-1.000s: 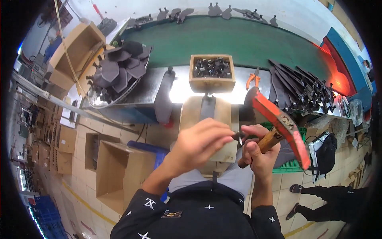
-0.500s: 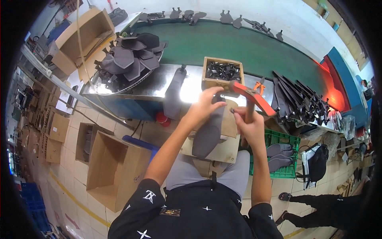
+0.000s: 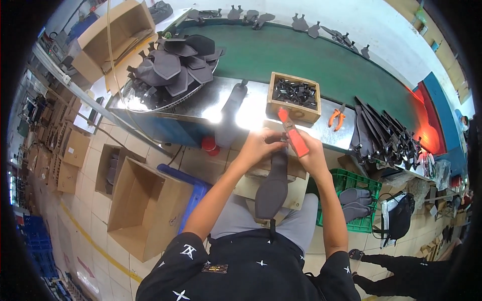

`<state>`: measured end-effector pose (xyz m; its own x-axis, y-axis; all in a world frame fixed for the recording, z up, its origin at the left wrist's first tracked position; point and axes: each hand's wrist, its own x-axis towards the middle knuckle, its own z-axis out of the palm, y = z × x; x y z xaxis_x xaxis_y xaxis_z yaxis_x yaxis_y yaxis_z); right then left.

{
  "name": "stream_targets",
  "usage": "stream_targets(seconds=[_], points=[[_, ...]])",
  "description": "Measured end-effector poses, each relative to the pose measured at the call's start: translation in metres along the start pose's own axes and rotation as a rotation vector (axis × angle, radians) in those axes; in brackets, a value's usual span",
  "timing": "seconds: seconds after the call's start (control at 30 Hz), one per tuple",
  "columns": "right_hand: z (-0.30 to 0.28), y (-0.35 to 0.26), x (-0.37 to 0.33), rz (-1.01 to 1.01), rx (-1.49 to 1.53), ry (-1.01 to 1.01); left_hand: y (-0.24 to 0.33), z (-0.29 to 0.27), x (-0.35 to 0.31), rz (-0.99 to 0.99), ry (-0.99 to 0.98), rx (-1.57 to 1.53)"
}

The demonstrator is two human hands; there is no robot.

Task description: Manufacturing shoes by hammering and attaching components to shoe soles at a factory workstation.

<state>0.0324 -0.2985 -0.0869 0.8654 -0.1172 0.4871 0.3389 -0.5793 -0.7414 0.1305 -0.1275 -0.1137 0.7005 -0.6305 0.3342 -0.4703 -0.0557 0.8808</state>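
Note:
A dark grey insole-shaped piece lies with its wide end toward me and its narrow end on a wooden block. My left hand is closed, its fingers pinching that narrow end from the left, where a small dark clip seems to sit. Close beside it on the right, my right hand is closed around a red-headed hammer, the head tilted over the narrow end. The handle is hidden by the hand, as is any small part between the fingers.
On the metal bench stand a wooden box of small black clips, orange-handled pliers and a wire basket heaped with grey pieces. A green belt runs behind. A cardboard box is left; a green crate is right.
My right hand has moved in to meet my left at the piece's narrow end, and the hammer head has turned and dropped. The piece has straightened and slid toward me. The view has shifted slightly.

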Motion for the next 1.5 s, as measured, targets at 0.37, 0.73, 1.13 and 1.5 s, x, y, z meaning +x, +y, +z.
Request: stream_targets(seconds=[0.37, 0.73, 1.13, 1.5], points=[[-0.009, -0.036, -0.004, 0.119, -0.056, 0.011, -0.001, 0.003, 0.002, -0.095, -0.045, -0.111], [-0.008, -0.084, -0.057, 0.183, -0.18, 0.063, -0.002, 0.0, 0.004, -0.125, -0.114, -0.211], [-0.005, -0.081, -0.047, 0.177, -0.199, 0.002, -0.002, -0.001, -0.004, -0.104, -0.143, 0.492], [-0.013, -0.088, -0.051, 0.171, -0.18, 0.017, 0.0, -0.006, -0.011, 0.029, -0.134, 0.446]])
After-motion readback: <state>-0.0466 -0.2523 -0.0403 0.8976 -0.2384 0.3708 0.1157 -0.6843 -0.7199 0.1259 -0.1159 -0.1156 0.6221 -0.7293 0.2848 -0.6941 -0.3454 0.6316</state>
